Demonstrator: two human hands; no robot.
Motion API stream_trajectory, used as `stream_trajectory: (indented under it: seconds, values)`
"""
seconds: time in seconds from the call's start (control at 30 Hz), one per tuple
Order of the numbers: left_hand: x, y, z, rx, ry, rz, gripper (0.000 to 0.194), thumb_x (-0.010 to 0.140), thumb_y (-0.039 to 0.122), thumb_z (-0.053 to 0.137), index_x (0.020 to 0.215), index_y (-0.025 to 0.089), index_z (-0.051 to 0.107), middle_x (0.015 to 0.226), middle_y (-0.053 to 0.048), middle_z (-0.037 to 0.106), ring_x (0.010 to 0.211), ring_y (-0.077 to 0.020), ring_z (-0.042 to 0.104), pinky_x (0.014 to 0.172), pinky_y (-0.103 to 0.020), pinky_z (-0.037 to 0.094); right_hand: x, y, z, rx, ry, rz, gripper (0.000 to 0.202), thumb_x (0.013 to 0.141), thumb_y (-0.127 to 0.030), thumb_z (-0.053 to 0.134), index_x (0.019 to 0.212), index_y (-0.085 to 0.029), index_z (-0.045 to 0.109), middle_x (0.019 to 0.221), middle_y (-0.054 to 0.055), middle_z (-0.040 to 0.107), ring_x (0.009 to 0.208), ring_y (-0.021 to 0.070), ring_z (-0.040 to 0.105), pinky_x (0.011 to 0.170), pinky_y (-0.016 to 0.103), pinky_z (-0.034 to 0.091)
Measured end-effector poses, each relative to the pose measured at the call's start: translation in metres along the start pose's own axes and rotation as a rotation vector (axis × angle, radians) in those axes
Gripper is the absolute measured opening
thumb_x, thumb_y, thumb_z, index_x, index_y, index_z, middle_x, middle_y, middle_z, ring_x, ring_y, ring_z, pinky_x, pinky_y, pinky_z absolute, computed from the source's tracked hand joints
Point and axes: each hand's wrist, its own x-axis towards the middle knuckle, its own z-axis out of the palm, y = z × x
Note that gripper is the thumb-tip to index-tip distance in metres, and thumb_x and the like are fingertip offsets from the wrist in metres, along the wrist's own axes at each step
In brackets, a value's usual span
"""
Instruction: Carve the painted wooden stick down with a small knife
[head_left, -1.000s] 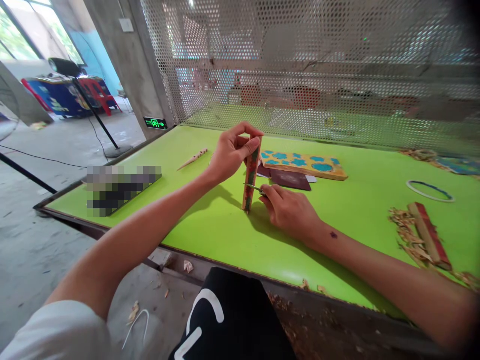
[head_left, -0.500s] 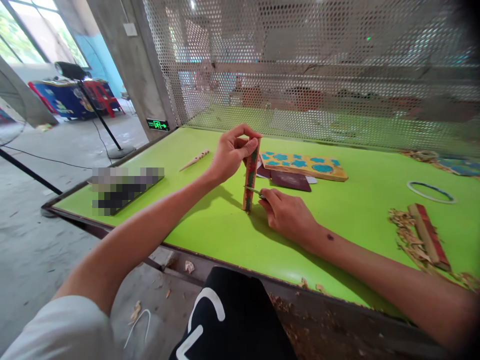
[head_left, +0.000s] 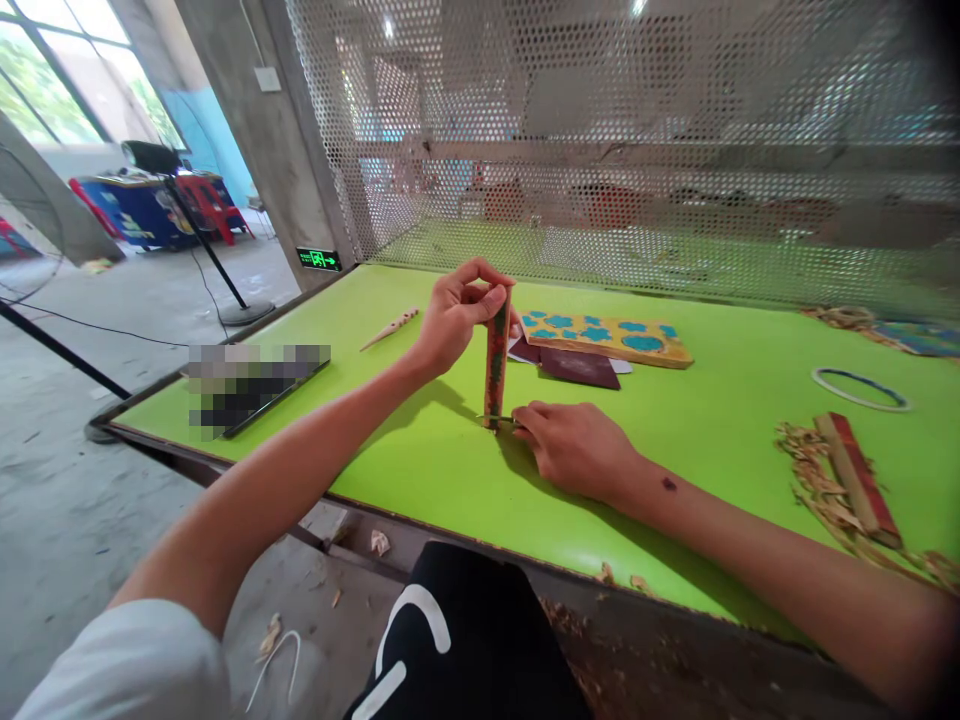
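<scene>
A narrow wooden strip [head_left: 496,365] with red and dark green paint stands upright on the green table. My left hand [head_left: 459,315] pinches its top end. In my right hand [head_left: 576,445] is a small knife [head_left: 504,419], its handle mostly hidden by the closed fingers. The thin blade lies across the strip close to its foot. Behind the strip are a yellow board [head_left: 652,352] with blue painted shapes and a dark red sheet [head_left: 581,367] partly under it.
A red-faced wooden block [head_left: 859,480] lies at the right among curled shavings [head_left: 810,465], with a white ring [head_left: 862,388] behind. At left are a carved pointed stick [head_left: 390,328] and a blurred dark object [head_left: 277,390]. Perforated metal mesh [head_left: 600,130] borders the table's back.
My right hand has moved down with the knife, from the strip's middle to near its foot. My left hand still grips the top, and the view has shifted slightly.
</scene>
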Motion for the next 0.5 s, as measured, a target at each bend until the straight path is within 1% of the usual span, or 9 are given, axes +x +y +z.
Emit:
stream_trajectory:
  seconds: [0.1,0.2,0.27,0.37,0.43,0.5]
  values:
    - [0.000,0.001,0.004,-0.128,-0.019,-0.082,0.021,0.089,0.035,0.065,0.094,0.020,0.050,0.077,0.000,0.070,0.067,-0.0163,0.073,0.066,-0.033,0.060,0.000,0.002,0.001,0.002,0.029,-0.003,0.027,0.101,-0.031,0.040,0.104,-0.018,0.064,0.093,0.006,0.073,0.066,0.0165,0.060,0.057,0.034,0.016]
    - [0.000,0.005,0.010,-0.225,0.001,-0.164,0.011,0.094,0.029,0.056,0.093,0.021,0.049,0.070,0.002,0.064,0.060,-0.0133,0.067,0.061,-0.029,0.057,0.001,0.001,0.006,0.000,0.081,0.031,0.033,0.104,-0.032,0.035,0.113,-0.017,0.063,0.101,0.008,0.073,0.068,0.0170,0.060,0.057,0.034,0.017]
    - [0.000,0.006,0.014,-0.246,0.053,-0.191,0.010,0.096,0.029,0.051,0.091,0.021,0.048,0.065,0.002,0.060,0.056,-0.0114,0.063,0.058,-0.027,0.053,0.002,-0.001,0.009,-0.018,0.115,0.066,0.037,0.105,-0.032,0.032,0.119,-0.016,0.062,0.105,0.010,0.072,0.068,0.0172,0.059,0.056,0.034,0.017]
    - [0.001,0.005,0.016,-0.212,0.138,-0.173,0.022,0.097,0.039,0.053,0.085,0.022,0.044,0.060,0.003,0.053,0.053,-0.0101,0.057,0.055,-0.025,0.050,0.004,-0.004,0.010,-0.063,0.145,0.080,0.041,0.106,-0.030,0.028,0.122,-0.015,0.062,0.102,0.011,0.070,0.067,0.0178,0.058,0.056,0.035,0.017]
    - [0.003,0.002,0.016,-0.174,0.153,-0.156,0.031,0.096,0.046,0.055,0.081,0.023,0.040,0.057,0.005,0.048,0.051,-0.0088,0.053,0.052,-0.024,0.046,0.005,-0.006,0.009,-0.083,0.149,0.062,0.039,0.105,-0.027,0.029,0.122,-0.014,0.062,0.097,0.011,0.069,0.068,0.0180,0.058,0.056,0.035,0.017]
    - [0.005,0.001,0.015,-0.167,0.149,-0.183,0.036,0.095,0.050,0.055,0.078,0.023,0.039,0.055,0.005,0.042,0.046,-0.0071,0.048,0.047,-0.022,0.040,0.006,-0.007,0.008,-0.089,0.143,0.042,0.036,0.103,-0.023,0.032,0.120,-0.014,0.062,0.096,0.010,0.069,0.070,0.0180,0.058,0.056,0.035,0.016]
